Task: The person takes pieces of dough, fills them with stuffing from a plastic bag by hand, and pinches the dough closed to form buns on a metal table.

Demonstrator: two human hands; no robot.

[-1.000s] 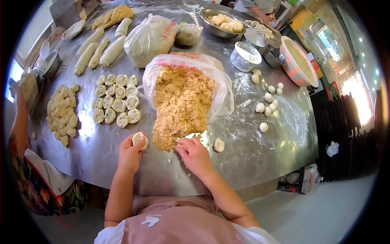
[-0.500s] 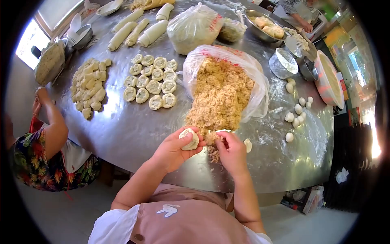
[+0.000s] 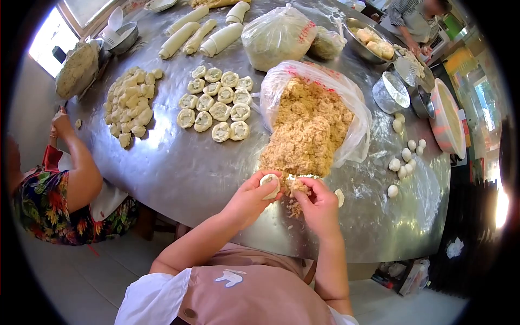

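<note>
The left hand (image 3: 250, 195) grips a round piece of dough (image 3: 269, 188) with its thumb and fingers, at the near edge of a big brown heap of filling (image 3: 303, 132). The right hand (image 3: 320, 208), close by on the right, pinches some crumbs (image 3: 298, 187). The heap lies on the shiny desk (image 3: 187, 173), partly in a thin plastic bag (image 3: 359, 127). Left of it are round buns (image 3: 220, 111), then dough lumps (image 3: 129, 105). Small white balls (image 3: 406, 157) lie to the right.

Can't see all of the white plate (image 3: 161, 4), cut off up top. Can't see the dough round (image 3: 274, 192) under the left hand's (image 3: 249, 198) thumb. Can't read the bag's (image 3: 276, 38) red letters (image 3: 307, 33).
</note>
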